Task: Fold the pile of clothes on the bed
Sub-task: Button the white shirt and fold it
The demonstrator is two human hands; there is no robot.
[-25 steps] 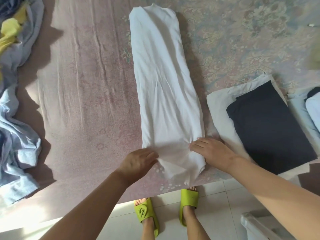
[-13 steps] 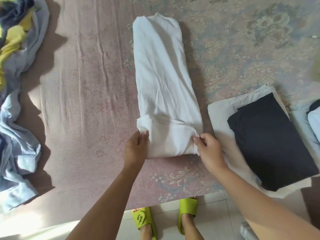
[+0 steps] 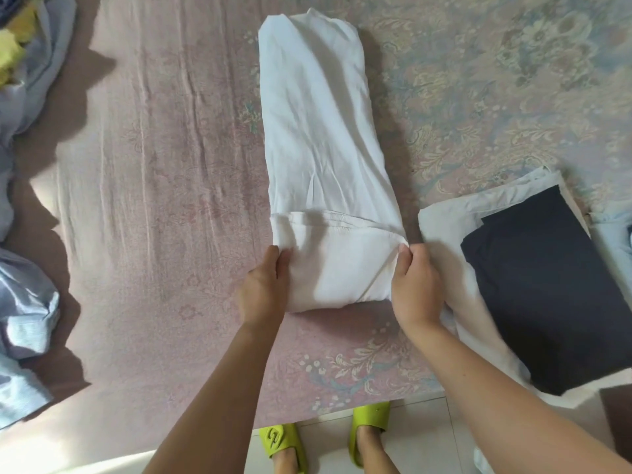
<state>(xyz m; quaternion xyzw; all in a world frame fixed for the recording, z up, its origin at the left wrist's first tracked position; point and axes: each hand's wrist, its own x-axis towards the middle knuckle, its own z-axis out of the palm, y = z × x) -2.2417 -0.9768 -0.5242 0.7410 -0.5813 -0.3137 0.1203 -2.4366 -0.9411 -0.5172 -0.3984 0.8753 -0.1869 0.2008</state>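
Note:
A long white garment (image 3: 318, 131) lies lengthwise on the pink floral bed (image 3: 164, 200), folded into a narrow strip. Its near end is turned up over itself into a thick flap (image 3: 338, 265). My left hand (image 3: 263, 289) grips the flap's left edge, thumb on top. My right hand (image 3: 415, 285) pinches the flap's right corner. At the left edge of the bed lies the unfolded pile (image 3: 24, 206) of light blue cloth, with a bit of yellow at the top.
To the right sits a folded stack: a dark navy garment (image 3: 547, 289) on a white one (image 3: 444, 227), with pale blue folded cloth (image 3: 612, 230) beyond. The bed's near edge meets a tiled floor (image 3: 427, 439), where my feet stand in green slippers (image 3: 280, 443).
The garment's near end, flat by the bed edge a second ago, has been lifted and folded away from me over the strip. Both hands moved up with it and now hold the flap's sides.

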